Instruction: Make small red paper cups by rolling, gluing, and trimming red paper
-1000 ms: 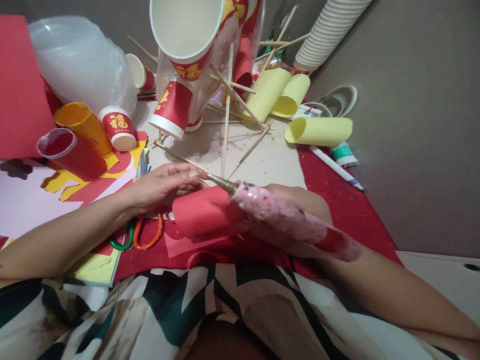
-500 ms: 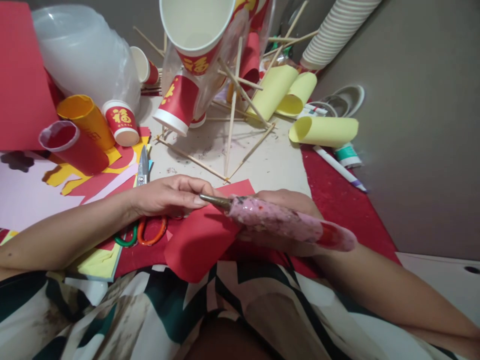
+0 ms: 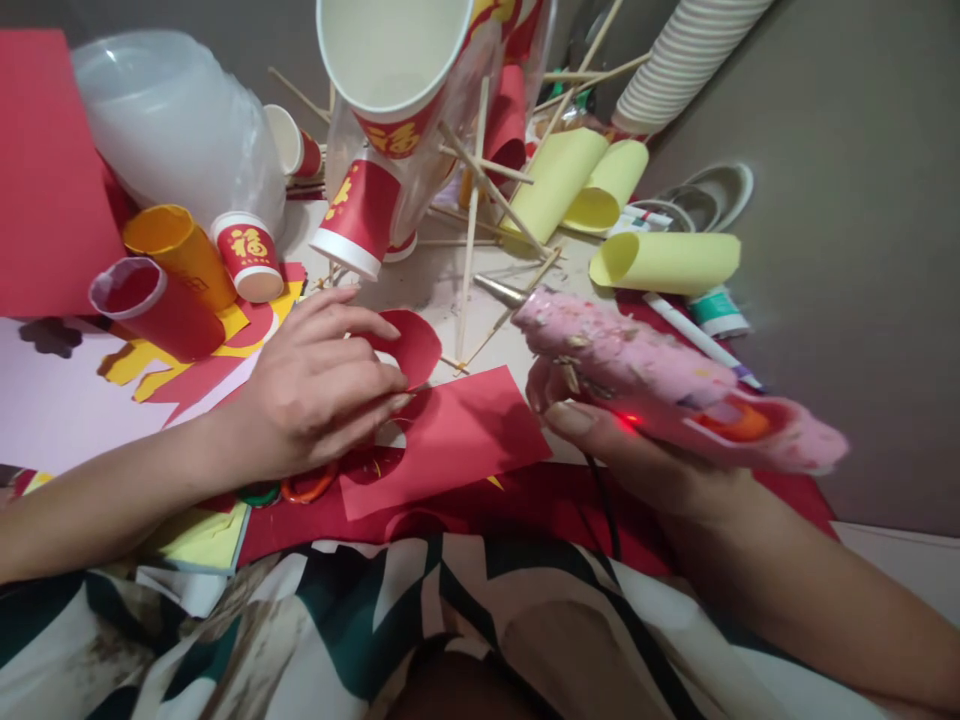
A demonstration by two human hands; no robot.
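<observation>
My right hand (image 3: 637,440) is wrapped round a pink hot glue gun (image 3: 622,350), its metal nozzle pointing up and left and a red light glowing at the grip. Between the bent fingers and thumb of my left hand (image 3: 322,375) is a red paper piece with a rounded edge (image 3: 416,345). Below it lies a flat red paper sheet (image 3: 472,430); whether the two are joined is hard to tell. The scissors' orange handle (image 3: 307,487) shows under my left wrist, while the blades are hidden.
Red paper cups (image 3: 247,255) and a stick frame (image 3: 469,230) stand ahead. Yellow paper tubes (image 3: 667,262) and a white marker (image 3: 697,335) lie at right. At left are a red paper tube (image 3: 169,315), an orange tube (image 3: 180,255) and a clear plastic bag (image 3: 180,130).
My right hand has moved the glue gun right, its nozzle away from my left fingers. My left hand has turned palm down, and the red paper has moved up from near my lap.
</observation>
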